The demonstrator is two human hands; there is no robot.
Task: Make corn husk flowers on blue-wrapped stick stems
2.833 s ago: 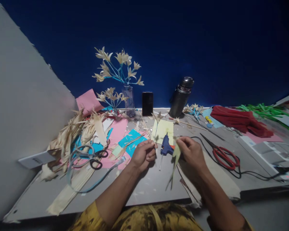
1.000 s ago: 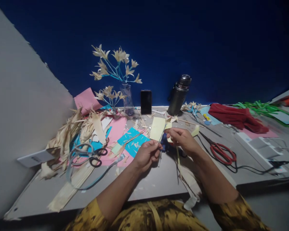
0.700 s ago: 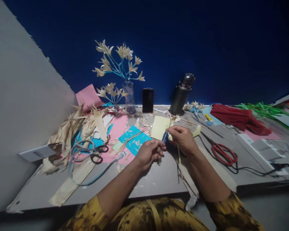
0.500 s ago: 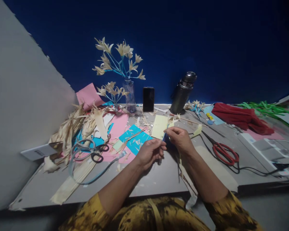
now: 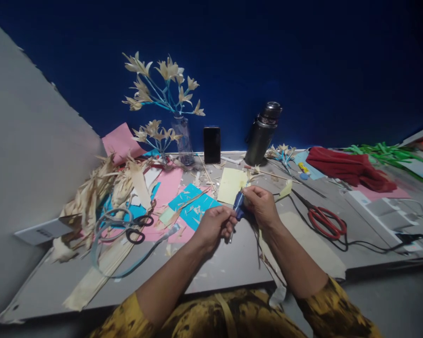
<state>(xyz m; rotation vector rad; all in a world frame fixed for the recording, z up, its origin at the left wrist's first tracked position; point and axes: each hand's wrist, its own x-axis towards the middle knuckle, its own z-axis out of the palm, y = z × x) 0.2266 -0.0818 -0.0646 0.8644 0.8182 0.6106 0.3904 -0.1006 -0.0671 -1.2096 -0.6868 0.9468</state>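
Note:
In front of my chest my two hands meet over a small blue tool [image 5: 238, 204] that looks like a glue gun, a pale rod sticking out of its lower end. My left hand [image 5: 216, 225] is closed, its fingers around the lower part. My right hand [image 5: 263, 206] pinches close to the upper end. What lies between its fingertips is too small to name. Just above them a pale flower-like scrap [image 5: 248, 180] shows, in front of a yellow paper pad [image 5: 229, 183]. Blue paper [image 5: 186, 206] strewn with cut bits lies left of the hands.
Pale flowers stand in a clear bottle [image 5: 184, 141], beside a phone [image 5: 212, 145] and a flask [image 5: 262, 134]. At left lie dried husks [image 5: 95, 197] and black-handled scissors [image 5: 136, 235]. Red-handled scissors [image 5: 326, 223], a dark cord, a red cloth [image 5: 348, 166] and a power strip [image 5: 380, 225] are at right.
The blue tool has turned between my hands, so more of its body and lower rod shows. My view has shifted slightly to the right. Both hands remain closed.

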